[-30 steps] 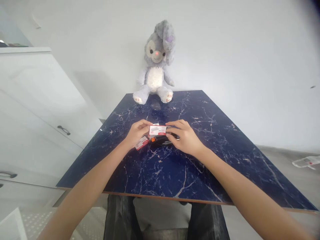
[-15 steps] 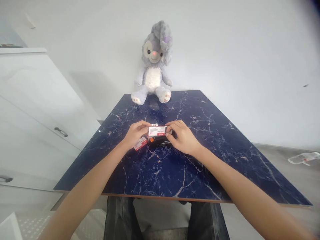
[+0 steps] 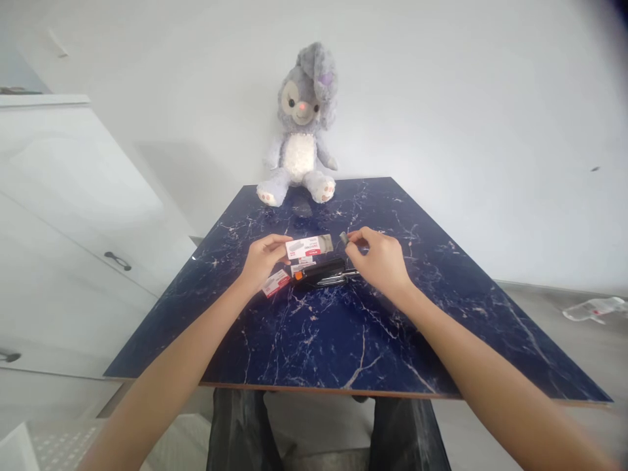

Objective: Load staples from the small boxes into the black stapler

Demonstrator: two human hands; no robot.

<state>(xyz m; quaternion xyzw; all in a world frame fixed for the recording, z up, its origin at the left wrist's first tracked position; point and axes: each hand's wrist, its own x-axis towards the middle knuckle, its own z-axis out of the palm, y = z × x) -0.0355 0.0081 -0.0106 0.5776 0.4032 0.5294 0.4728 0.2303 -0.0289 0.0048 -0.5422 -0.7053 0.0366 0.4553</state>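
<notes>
1 box (image 3: 303, 247) is gripped by the left hand (image 3: 262, 261), 1 small grey piece (image 3: 343, 238) by the right hand (image 3: 383, 263).

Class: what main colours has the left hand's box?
The box: white with red; head view.

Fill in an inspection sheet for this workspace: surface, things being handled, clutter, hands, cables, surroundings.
Surface: dark blue marble-patterned table, lighter veins.
Things being handled: white-and-red box, grey contents showing at its right end; small grey piece, apart from the box; black stapler with an orange part, lying on the table.
Clutter: red-and-white pack near the left wrist; plush toy seated at the far edge.
Hands: left hand grips the white-and-red box; right hand pinches the small grey piece.
Cables: nothing seen.
Surroundings: pale wall behind; white cabinet at left; clear plastic item on the floor at right.
</notes>
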